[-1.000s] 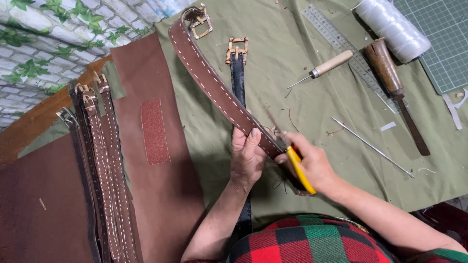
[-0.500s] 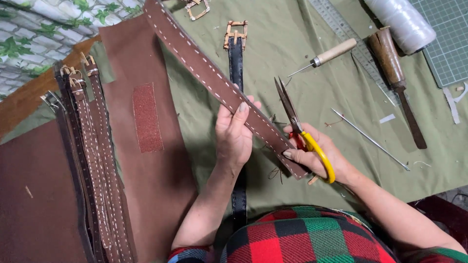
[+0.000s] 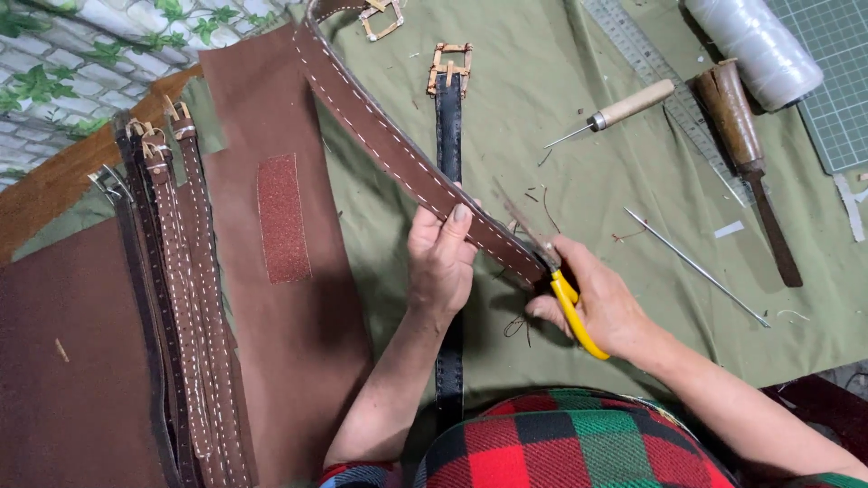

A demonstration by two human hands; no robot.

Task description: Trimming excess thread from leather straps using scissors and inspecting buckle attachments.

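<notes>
A brown leather belt [image 3: 389, 145] with white stitching runs diagonally across the green cloth. My left hand [image 3: 440, 258] grips it near its lower end, thumb on top. My right hand [image 3: 601, 303] holds yellow-handled scissors [image 3: 551, 271], whose blades lie along the belt's right edge by that end. A black belt [image 3: 449, 126] with a brass buckle lies straight under the brown one and runs down beneath my left wrist.
Several stitched belts [image 3: 176, 298] lie on brown leather sheets [image 3: 271, 235] at the left. At the right sit a wooden-handled awl [image 3: 624, 108], a metal ruler [image 3: 651, 68], a wooden-handled knife [image 3: 746, 154], a long needle [image 3: 692, 265], a white thread spool [image 3: 755, 41] and a cutting mat [image 3: 836, 81].
My right hand has brought the scissors back in from the right, and their blades now lie against the belt's edge. My left hand still grips the belt.
</notes>
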